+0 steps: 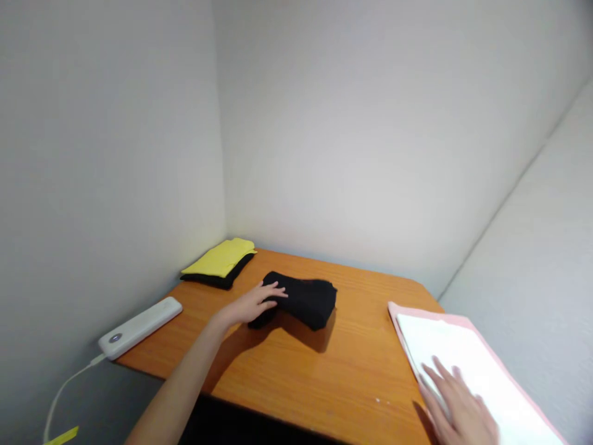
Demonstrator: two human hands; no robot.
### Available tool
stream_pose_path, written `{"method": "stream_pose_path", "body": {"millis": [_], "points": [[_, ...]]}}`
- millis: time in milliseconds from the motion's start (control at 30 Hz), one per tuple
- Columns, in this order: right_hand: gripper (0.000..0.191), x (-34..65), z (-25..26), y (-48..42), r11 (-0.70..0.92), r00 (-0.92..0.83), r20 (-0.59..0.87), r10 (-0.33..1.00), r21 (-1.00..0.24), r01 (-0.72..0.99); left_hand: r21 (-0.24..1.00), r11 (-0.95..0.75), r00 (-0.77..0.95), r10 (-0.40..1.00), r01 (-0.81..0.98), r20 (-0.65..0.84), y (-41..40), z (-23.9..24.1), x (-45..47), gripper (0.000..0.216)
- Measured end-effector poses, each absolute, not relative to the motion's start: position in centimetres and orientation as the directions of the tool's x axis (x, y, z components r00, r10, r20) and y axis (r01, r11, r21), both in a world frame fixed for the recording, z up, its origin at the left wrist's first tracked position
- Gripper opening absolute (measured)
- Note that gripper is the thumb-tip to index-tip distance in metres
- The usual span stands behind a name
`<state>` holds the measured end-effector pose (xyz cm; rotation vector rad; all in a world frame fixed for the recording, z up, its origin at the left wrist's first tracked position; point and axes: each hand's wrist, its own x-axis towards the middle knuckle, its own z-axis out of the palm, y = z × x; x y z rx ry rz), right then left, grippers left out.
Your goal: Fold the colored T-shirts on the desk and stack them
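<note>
My left hand (259,301) reaches in from the lower left and lies over the left end of a folded black cloth (306,300). Its fingers are spread across the fabric, not wrapped round it. The cloth is bent in the middle, and its right end appears raised, with a shadow beneath. At the lower right, my right hand (456,402) is open, slightly blurred, over the left side of a white folded cloth (445,337). Whether it presses on that cloth I cannot tell. A pink cloth (456,319) shows along the edges under the white one.
On the wooden table (361,364), a folded yellow cloth (220,258) rests on another black cloth (222,283) at the back left. A white power bank (141,327) with a cable (60,392) lies along the left edge. Walls enclose the back and sides.
</note>
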<state>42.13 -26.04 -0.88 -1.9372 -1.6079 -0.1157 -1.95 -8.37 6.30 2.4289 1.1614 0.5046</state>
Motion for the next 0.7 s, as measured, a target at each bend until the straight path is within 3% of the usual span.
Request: {"method": "stream_pose_path", "body": {"millis": [67, 133, 200, 300, 467, 567, 700], "points": [[0.047, 39.1, -1.9, -26.0, 0.024, 0.078, 0.365, 0.928, -0.268, 0.963, 0.396, -0.592, 0.66, 0.75, 0.702, -0.05, -10.6, 4.7, -0.6, 0.037], [0.046, 35.4, -2.4, -25.9, 0.098, -0.05, 0.246, 0.968, -0.187, 0.977, 0.264, -0.626, 0.664, 0.742, 0.734, -0.089, -13.1, 3.9, 1.2, 0.042], [0.046, 32.1, -2.6, -25.9, 0.109, -0.08, 0.18, 0.98, -0.159, 0.981, 0.183, -0.684, 0.689, 0.723, 0.706, 0.044, -15.8, 3.7, 3.5, 0.043], [0.047, 28.8, -2.9, -26.1, 0.103, -0.073, 0.173, 0.982, -0.167, 0.981, 0.163, -0.722, 0.684, 0.69, 0.672, 0.236, -19.7, 3.5, 7.6, 0.031], [0.045, 27.9, -3.4, -26.2, 0.061, -0.004, 0.201, 0.98, -0.279, 0.958, 0.13, -0.512, 0.443, 0.824, 0.849, 0.353, -22.2, 2.0, 12.1, 0.05], [0.042, 28.3, -3.6, -25.9, 0.072, 0.031, 0.234, 0.972, -0.42, 0.905, 0.178, -0.462, 0.375, 0.848, 0.869, 0.374, -21.6, 1.4, 12.3, 0.033], [0.039, 28.3, -3.9, -24.6, 0.117, 0.126, 0.295, 0.947, -0.683, 0.721, 0.476, -0.405, 0.287, 0.909, 0.78, 0.302, -20.5, 1.2, 11.2, 0.025]]}}
